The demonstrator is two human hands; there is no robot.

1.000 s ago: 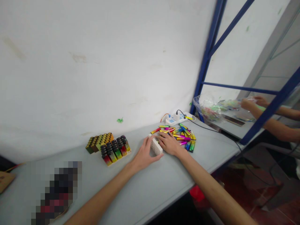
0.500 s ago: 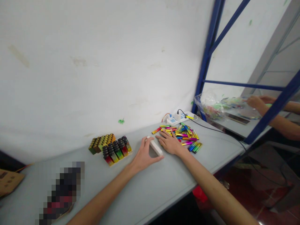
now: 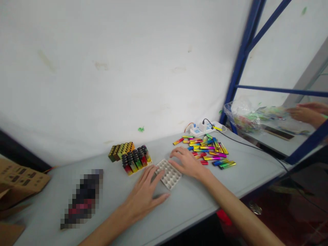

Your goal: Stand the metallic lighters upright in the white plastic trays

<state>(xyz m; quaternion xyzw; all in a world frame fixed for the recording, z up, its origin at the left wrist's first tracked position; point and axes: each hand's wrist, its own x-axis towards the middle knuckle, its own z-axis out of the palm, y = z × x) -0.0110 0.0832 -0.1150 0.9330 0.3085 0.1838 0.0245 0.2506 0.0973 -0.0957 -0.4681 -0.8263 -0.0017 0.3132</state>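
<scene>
White and gridded with small compartments, the tray (image 3: 170, 176) is lying flat on the grey bench (image 3: 181, 208), just below the centre of the frame, between the person's two hands. The left hand (image 3: 143, 194) is resting wide at the tray's left side, its thumb spreading apart from the fingers, one fingertip overlapping the rim. The right hand (image 3: 188, 163) is staying loosely open, its curved fingers reaching to the tray's upper right edge; neither hand is gripping anything. To the left of the tray, black-topped lighters (image 3: 137, 160) are standing upright in rows, and a yellow-and-brown block (image 3: 121, 151) is sitting just behind them. Right of centre, shiny multicoloured pieces (image 3: 211, 148) are lying scattered, with a white power strip (image 3: 196, 131) resting behind them near the wall. A cardboard box (image 3: 24, 176) is occupying the lower left of the frame. At the right, beyond a blue metal frame (image 3: 238, 65), a clear plastic bag (image 3: 243, 118) is lying near another person's hands (image 3: 303, 113).
</scene>
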